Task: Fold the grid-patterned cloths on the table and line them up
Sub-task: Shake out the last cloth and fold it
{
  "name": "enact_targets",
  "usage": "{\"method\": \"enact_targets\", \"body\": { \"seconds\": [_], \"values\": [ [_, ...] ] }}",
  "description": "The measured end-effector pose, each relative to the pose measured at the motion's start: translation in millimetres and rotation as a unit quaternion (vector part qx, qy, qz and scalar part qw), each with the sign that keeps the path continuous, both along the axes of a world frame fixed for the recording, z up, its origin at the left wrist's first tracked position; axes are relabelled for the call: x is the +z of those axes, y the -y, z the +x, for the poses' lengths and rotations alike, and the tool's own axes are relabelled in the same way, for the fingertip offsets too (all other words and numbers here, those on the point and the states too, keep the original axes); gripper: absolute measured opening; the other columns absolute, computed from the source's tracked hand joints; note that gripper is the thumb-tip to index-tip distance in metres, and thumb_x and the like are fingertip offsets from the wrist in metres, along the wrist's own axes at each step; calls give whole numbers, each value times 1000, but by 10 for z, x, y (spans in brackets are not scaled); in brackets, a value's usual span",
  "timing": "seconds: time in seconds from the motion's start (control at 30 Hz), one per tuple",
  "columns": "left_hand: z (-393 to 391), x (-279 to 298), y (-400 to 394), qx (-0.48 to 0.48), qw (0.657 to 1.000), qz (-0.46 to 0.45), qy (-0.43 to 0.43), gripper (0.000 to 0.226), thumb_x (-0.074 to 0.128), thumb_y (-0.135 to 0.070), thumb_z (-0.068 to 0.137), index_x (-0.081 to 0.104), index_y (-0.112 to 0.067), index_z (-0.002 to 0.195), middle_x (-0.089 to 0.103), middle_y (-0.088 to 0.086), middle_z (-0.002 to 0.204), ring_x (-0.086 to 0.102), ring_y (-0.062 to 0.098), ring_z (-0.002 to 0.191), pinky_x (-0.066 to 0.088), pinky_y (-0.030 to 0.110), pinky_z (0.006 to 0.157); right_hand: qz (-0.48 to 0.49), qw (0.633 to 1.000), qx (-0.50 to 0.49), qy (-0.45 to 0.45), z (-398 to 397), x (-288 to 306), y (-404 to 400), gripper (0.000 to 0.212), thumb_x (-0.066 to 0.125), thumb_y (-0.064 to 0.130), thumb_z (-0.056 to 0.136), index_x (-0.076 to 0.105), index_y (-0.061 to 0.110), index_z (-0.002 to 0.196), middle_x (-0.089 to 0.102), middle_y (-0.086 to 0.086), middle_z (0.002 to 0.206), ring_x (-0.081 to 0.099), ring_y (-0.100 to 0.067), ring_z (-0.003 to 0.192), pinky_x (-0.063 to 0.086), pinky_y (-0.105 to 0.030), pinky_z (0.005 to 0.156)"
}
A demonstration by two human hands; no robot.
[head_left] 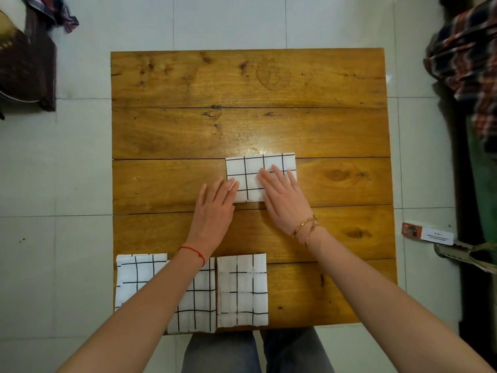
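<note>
Beyond the three folded cloths (243,289) lined up, our flat left hand (215,208) and right hand (282,197) press the fourth grid-patterned cloth (252,168), which we judge may spring open or skew when slid towards that row.

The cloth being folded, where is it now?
Head view: the folded cloth lies mid-table, right of centre, under both flat hands, beyond the three-cloth row.

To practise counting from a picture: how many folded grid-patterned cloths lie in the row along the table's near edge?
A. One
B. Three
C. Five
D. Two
B: the row holds a left cloth, a middle cloth and a right cloth; a fourth lies apart under both hands.
</note>
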State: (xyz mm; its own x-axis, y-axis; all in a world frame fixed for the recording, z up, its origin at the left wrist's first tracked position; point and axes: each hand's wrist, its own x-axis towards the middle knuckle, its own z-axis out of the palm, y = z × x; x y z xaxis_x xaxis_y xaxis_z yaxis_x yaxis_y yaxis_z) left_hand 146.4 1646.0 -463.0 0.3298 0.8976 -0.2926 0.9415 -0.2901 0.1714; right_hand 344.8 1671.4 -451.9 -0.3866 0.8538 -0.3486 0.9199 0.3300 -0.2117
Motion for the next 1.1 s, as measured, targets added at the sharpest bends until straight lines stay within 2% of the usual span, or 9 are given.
{"method": "enact_targets", "body": {
  "seconds": [0.13,0.3,0.43,0.63,0.73,0.8,0.9,0.97,1.1],
  "values": [
    [-4,-33,299,25,999,-29,-3,56,57,-23,93,37,-14,145,40,5,148,30,26,141,29,52,114,-35,998,46,22,-193,-95,230,51,26,30,99,27,15,148,26,-1,155,17,-22,145,16,-47,118],
    [53,-49,398,51,995,-75,-35,59,46,-31,97,25,-17,151,27,2,157,16,26,147,20,55,116,-67,995,48,56,-260,-182,356,53,20,32,102,10,16,151,7,1,160,2,-21,147,5,-45,119],
    [41,-50,405,55,994,-84,-44,60,39,-34,99,17,-20,153,18,-1,160,8,25,148,17,56,117,-71,995,37,66,-48,-135,408,53,18,32,101,8,17,152,5,2,159,0,-22,147,4,-45,119],
    [17,-44,373,49,993,-95,-44,59,33,-36,100,12,-23,154,12,-4,161,1,23,149,13,56,118,-44,994,-36,91,538,-99,563,55,11,33,97,18,20,150,17,4,157,11,-23,146,1,-43,118],
    [23,-48,355,50,993,-97,-37,58,35,-35,100,16,-23,153,16,-4,159,4,23,149,13,54,118,-33,994,-51,88,581,-94,583,55,15,34,97,29,18,148,29,3,154,21,-24,144,11,-45,118],
    [32,-47,330,55,994,-90,-22,55,37,-33,99,24,-22,151,23,-3,157,10,22,147,16,51,118,6,996,-83,43,517,-68,529,48,23,31,98,46,16,137,47,-1,142,36,-26,135,27,-46,114],
    [51,-32,265,110,992,-37,46,42,47,-27,95,45,-19,136,41,1,142,33,21,135,34,43,111,82,984,-150,-41,383,-12,295,28,40,22,97,58,14,116,58,-5,117,49,-22,111,45,-39,92],
    [73,-24,184,180,980,-6,87,32,54,-27,92,51,-18,122,47,2,126,44,18,116,45,34,97,109,978,-170,-56,293,10,49,21,48,18,93,60,12,109,59,-5,109,50,-23,102,42,-34,83],
    [147,-29,-25,345,929,-43,128,32,62,-41,88,54,-17,107,50,0,105,47,15,96,47,29,83,102,979,-170,-56,158,3,-490,18,50,19,91,61,15,105,61,-4,102,50,-24,98,40,-35,80]
  ]
}}
